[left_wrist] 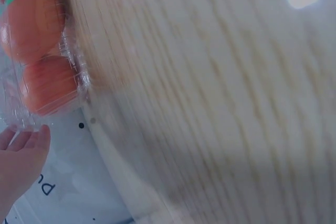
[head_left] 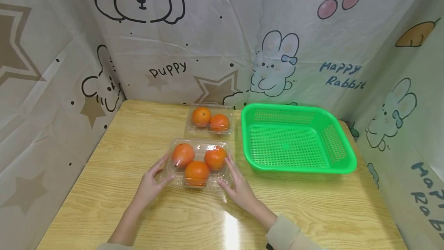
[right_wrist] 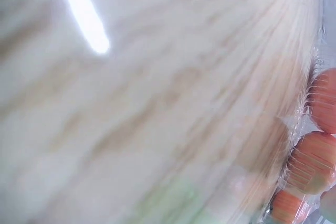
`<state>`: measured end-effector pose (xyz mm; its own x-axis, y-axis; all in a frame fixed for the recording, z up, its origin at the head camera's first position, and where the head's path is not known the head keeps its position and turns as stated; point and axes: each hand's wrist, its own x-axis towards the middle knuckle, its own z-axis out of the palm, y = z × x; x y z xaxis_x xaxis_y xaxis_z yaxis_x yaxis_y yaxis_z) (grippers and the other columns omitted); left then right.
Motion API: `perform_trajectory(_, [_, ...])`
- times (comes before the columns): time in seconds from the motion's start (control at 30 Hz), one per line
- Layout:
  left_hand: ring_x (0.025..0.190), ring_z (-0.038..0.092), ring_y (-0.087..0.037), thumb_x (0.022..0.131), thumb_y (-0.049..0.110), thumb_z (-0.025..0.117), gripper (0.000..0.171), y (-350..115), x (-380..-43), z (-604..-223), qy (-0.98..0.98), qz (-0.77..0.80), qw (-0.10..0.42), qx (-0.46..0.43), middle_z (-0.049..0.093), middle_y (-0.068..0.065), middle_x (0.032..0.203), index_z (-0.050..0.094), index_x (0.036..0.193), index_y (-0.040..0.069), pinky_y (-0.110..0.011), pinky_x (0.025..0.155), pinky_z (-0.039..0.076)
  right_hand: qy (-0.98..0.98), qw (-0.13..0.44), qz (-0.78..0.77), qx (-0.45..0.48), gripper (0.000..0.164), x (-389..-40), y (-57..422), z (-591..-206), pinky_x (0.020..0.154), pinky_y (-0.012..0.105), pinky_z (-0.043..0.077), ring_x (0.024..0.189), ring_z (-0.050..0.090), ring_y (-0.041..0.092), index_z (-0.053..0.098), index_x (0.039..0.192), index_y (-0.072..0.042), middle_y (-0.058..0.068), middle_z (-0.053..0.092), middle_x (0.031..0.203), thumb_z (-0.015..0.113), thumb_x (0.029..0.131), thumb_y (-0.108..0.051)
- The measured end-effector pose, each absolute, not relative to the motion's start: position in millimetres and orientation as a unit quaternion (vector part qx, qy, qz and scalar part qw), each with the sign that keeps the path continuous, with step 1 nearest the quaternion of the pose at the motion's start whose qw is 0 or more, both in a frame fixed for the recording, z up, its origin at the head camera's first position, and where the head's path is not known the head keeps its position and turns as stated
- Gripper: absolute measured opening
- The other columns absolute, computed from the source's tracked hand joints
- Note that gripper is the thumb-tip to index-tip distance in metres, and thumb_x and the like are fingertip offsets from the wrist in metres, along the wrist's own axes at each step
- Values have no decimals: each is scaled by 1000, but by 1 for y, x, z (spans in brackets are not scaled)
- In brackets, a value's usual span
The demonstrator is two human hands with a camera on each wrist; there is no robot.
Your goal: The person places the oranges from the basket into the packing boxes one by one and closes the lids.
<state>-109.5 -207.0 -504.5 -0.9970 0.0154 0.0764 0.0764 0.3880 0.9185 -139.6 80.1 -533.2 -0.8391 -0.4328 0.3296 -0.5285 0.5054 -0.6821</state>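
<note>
A clear plastic clamshell box (head_left: 199, 144) with three oranges (head_left: 197, 173) in it is between my hands, near the middle of the table. At its left side, my left hand (head_left: 152, 180) holds it, the thumb along the near corner and the fingers on the side wall. My right hand (head_left: 241, 188) grips the right side in the same way, fingertips beside the right-hand orange. In the left wrist view the fingers of the left hand (left_wrist: 23, 163) meet the box's ridged plastic wall. The right wrist view catches the box's edge (right_wrist: 294, 145) and its oranges at the far right.
Behind the held box stands another clear box (head_left: 211, 131) with two oranges. A green plastic basket (head_left: 298, 167) with perforated walls stands to the right. The wooden table (head_left: 114, 157) is enclosed by a printed curtain (head_left: 208, 49) at the back and sides.
</note>
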Motion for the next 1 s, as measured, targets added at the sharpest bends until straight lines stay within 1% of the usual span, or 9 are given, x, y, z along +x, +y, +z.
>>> perform_trajectory(0.13, [116,42,-49,82,14,67,67,-209,-110,-508,-834,-551,26,-29,29,-22,143,35,139,4,-52,88,43,-864,62,415,280,70,-139,80,-533,102,49,26,133,24,33,22,144,-3,13,13,151,54,89,-33])
perform_trajectory(0.37, [123,37,-45,82,13,67,66,-210,-111,-509,-831,-553,33,-45,30,-20,144,35,138,1,-51,96,36,-856,48,435,276,71,-139,80,-535,99,54,27,133,24,36,22,144,-4,12,11,152,57,88,-29])
perform_trajectory(0.47, [127,35,-37,82,11,66,65,-211,-110,-508,-829,-555,40,-52,32,-18,143,36,138,0,-41,98,37,-842,31,466,271,70,-140,82,-535,98,57,26,134,21,35,24,144,-6,9,11,152,60,85,-16])
perform_trajectory(0.63, [128,29,-3,82,0,62,60,-213,-110,-510,-806,-584,57,-80,32,-21,142,37,136,-4,-13,96,33,-819,29,504,274,71,-141,83,-530,98,59,27,135,20,35,30,141,-4,13,15,151,56,76,9])
perform_trajectory(0.73, [131,28,-10,82,-5,58,57,-214,-110,-511,-793,-599,59,-90,31,-24,141,36,135,-7,-8,94,30,-815,24,517,261,71,-136,82,-517,96,61,28,133,21,40,30,140,0,19,16,149,53,74,13])
perform_trajectory(0.77, [132,28,-17,82,-6,57,57,-214,-110,-511,-793,-601,56,-87,31,-24,142,36,135,-6,-9,95,31,-814,19,524,250,71,-134,81,-513,96,62,26,133,20,41,29,140,1,20,16,149,53,74,13])
perform_trajectory(0.87, [131,22,-38,82,-10,53,59,-214,-109,-510,-790,-609,33,-65,26,-24,143,32,137,-6,-25,102,32,-809,2,549,211,74,-128,80,-502,97,63,23,132,18,45,23,140,5,24,15,147,54,74,11])
perform_trajectory(0.93, [130,21,-42,82,-10,51,61,-214,-109,-509,-792,-610,15,-35,23,-24,144,30,138,-5,-39,104,30,-804,-12,568,176,76,-128,80,-506,100,62,22,131,20,45,19,141,4,25,18,146,56,75,8])
perform_trajectory(1.0, [129,22,-43,83,-8,48,60,-214,-109,-508,-791,-611,-9,0,21,-25,143,26,139,-4,-52,102,28,-794,-32,592,138,76,-130,80,-512,101,57,26,127,29,44,18,141,4,27,25,142,58,76,5])
